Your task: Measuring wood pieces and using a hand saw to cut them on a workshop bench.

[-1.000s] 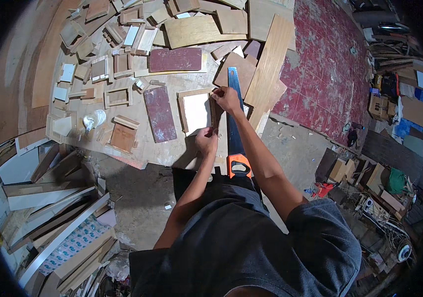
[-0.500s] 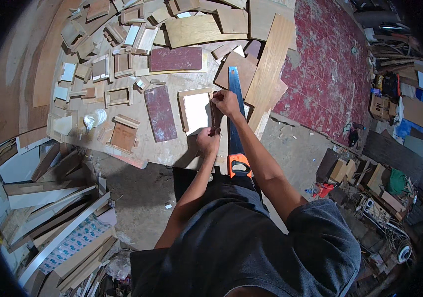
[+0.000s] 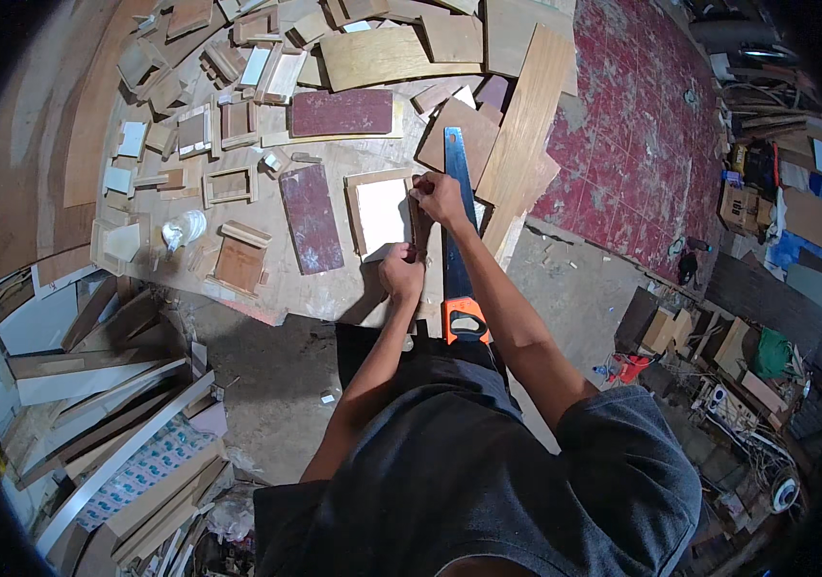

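In front of me on the work table lies a small white panel, edged by wooden strips along its top and left side. At its right side stands a thin, dark wooden strip. My right hand pinches the strip near its far end. Lower down, my left hand is closed around the near end, its fingertips partly hidden. Just right of both hands lies a handsaw with a blue blade and an orange handle, pointing away from me; my right forearm passes beside it.
Left of the panel lies a dark red board; another red board is farther back. Small wooden frames and offcuts crowd the table's left. A long plank slants at the right. Scrap wood is piled at lower left.
My left hand has shifted very slightly up and to the left along the strip's near end. My right hand stays almost where it was.
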Demonstrator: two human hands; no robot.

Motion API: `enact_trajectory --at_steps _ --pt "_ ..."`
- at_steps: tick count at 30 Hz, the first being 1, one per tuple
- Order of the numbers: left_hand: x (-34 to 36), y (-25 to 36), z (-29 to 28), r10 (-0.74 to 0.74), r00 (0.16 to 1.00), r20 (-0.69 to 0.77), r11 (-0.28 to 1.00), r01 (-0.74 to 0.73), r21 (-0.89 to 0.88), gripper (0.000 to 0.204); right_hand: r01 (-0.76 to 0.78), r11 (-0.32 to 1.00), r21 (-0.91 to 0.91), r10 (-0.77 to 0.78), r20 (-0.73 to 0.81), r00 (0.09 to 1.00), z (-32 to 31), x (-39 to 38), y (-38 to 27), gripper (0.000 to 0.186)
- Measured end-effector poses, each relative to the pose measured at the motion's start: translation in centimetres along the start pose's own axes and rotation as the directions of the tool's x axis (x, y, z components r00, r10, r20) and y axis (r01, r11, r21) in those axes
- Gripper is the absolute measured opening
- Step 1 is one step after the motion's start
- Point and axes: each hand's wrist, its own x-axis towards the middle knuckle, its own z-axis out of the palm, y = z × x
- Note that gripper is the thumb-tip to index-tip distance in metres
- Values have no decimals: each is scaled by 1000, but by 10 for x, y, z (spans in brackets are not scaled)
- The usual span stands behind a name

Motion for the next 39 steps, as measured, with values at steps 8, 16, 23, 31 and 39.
enact_trajectory --at_steps 8,16,23,31,39 --pt "2 -14 6 47 999 -12 996 -48 -71 28 81 997 15 -81 10 997 2 3 3 19" --pt "-7 -6 -1 68 997 -47 996 -71 -57 19 80 996 -32 -81 -12 997 1 2 7 21" --pt "-3 -6 5 12 999 -41 998 -15 -68 14 55 997 -54 -56 -17 998 1 1 6 23" --pt "-3 -13 12 -51 996 -70 987 40 -158 13 84 996 -36 -85 -32 996 2 -1 4 24" --pt "-2 -9 15 -54 994 -98 992 43 -119 13 82 996 -39 -84 -39 996 2 -4 6 25"
